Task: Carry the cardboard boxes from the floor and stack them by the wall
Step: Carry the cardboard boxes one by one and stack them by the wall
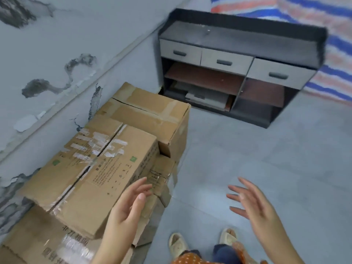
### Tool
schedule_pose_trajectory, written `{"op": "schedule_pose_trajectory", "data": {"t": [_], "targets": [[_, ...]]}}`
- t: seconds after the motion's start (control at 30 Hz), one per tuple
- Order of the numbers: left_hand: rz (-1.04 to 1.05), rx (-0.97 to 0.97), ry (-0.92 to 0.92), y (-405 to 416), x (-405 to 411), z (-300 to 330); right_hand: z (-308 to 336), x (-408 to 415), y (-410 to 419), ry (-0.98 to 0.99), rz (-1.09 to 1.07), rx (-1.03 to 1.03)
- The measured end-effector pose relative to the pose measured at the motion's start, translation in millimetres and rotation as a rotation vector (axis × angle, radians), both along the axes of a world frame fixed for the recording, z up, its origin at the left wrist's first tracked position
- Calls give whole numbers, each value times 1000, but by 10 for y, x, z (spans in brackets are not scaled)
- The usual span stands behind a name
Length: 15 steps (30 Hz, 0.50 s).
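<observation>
Several brown cardboard boxes stand stacked against the peeling grey wall (47,60) on the left. A long taped box with printed text (106,168) lies on top of the near pile. Behind it stands a taller taped box (152,115), and a larger box (42,242) sits under the near one. My left hand (127,208) hovers with spread fingers just off the near box's right end, holding nothing. My right hand (255,204) is raised over the bare floor, fingers straight and apart, empty.
A dark cabinet (238,73) with three grey drawers and open shelves stands against the far wall. A striped blue, red and white tarp (323,25) lies behind it. Grey tiled floor (266,159) stretches to the right. My slippered feet (203,242) show at the bottom.
</observation>
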<state>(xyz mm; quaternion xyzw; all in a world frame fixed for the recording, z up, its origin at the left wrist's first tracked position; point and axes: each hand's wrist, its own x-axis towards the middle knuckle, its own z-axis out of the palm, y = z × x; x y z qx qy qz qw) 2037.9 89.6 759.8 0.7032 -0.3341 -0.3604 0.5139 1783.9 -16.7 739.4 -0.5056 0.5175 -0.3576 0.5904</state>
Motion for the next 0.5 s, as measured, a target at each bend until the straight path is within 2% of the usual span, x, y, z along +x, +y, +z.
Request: {"op": "schedule_pose_trajectory", "data": {"t": [0.27, 0.5], "targets": [[-340, 9, 5, -120, -739, 54, 75, -975, 849, 70, -371, -72], [-686, -61, 27, 53, -2151, 1, 81, -2162, 2214, 43, -822, -67]]}}
